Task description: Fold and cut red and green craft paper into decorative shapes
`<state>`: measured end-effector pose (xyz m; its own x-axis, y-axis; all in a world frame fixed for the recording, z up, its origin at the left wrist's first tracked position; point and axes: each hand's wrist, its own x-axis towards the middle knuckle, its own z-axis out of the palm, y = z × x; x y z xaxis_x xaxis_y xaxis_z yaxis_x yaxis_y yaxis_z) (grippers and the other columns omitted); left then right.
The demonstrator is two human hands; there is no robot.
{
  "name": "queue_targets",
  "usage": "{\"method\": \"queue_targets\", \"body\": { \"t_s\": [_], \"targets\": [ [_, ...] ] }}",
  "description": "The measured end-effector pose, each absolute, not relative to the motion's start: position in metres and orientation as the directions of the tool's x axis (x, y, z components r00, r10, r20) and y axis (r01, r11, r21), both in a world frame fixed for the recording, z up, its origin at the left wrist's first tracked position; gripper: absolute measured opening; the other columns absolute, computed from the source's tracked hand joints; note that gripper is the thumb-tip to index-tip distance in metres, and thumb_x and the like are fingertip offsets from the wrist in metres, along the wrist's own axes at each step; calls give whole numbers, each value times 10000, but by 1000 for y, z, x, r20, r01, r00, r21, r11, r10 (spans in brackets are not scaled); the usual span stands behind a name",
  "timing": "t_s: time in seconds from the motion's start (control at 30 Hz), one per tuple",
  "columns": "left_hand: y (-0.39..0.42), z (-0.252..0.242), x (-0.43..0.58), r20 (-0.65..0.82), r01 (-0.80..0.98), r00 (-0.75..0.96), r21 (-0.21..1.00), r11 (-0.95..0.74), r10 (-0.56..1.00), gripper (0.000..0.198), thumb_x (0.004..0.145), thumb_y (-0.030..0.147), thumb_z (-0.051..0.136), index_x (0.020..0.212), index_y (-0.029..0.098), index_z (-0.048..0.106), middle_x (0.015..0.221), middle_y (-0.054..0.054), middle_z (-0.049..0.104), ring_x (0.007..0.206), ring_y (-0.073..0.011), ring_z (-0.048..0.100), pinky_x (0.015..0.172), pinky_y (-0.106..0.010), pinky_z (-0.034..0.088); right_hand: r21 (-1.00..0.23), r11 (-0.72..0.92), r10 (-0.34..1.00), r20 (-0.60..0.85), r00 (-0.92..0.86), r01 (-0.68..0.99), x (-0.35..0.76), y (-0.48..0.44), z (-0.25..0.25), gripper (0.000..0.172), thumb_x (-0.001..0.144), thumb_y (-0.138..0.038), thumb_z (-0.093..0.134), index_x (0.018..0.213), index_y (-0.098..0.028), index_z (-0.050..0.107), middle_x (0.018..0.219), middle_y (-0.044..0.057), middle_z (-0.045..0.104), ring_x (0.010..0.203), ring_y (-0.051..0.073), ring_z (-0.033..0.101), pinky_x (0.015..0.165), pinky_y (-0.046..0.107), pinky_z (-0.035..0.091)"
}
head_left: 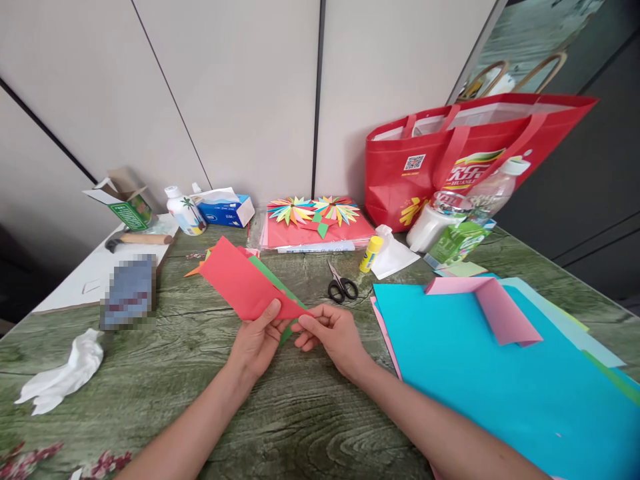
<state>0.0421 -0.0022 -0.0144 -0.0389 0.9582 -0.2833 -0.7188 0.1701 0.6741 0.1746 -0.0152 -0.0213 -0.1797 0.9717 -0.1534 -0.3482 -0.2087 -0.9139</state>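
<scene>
Both arms bare. left forearm (180, 437) enters bottom-left, right forearm (440, 427) bottom-right, converging mid-frame. left hand (256, 345): thumb stretched forward on top, fingers tucked underneath and mostly hidden, pinch closed. right hand (334, 335): back facing up, fingers (306, 328) curled toward the left hand, tips pressed to the thumb, pinch closed. Fingertips of both hands nearly meet.

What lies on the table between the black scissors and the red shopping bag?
In the head view, a yellow glue stick and a white plastic bag lie between the scissors and the red shopping bag.
</scene>
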Motion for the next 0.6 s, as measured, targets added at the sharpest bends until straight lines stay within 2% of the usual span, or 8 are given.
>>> {"method": "queue_targets", "body": {
  "t_s": [0.43, 0.6],
  "targets": [
    [-4, -12, 43, -235, -665, -13, 728, 167, 972, 197, 617, 135, 730, 778, 146, 616, 732, -13, 689, 624, -144, 638, 620, -266, 526, -924, -229, 966, -177, -190, -307, 174, -14, -23, 275, 650, -369, 691, 724, -133, 571, 667, 46, 708, 451, 122, 634, 388, 183, 482],
    [-7, -12, 44, -243, -649, -9, 740, 180, 970, 198, 604, 144, 737, 769, 149, 629, 728, -11, 695, 611, -143, 635, 612, -264, 515, -938, -209, 973, -170, -159, -278, 174, -14, -25, 264, 653, -363, 690, 660, -134, 559, 631, 37, 699, 455, 125, 636, 399, 189, 491]
  ]
}}
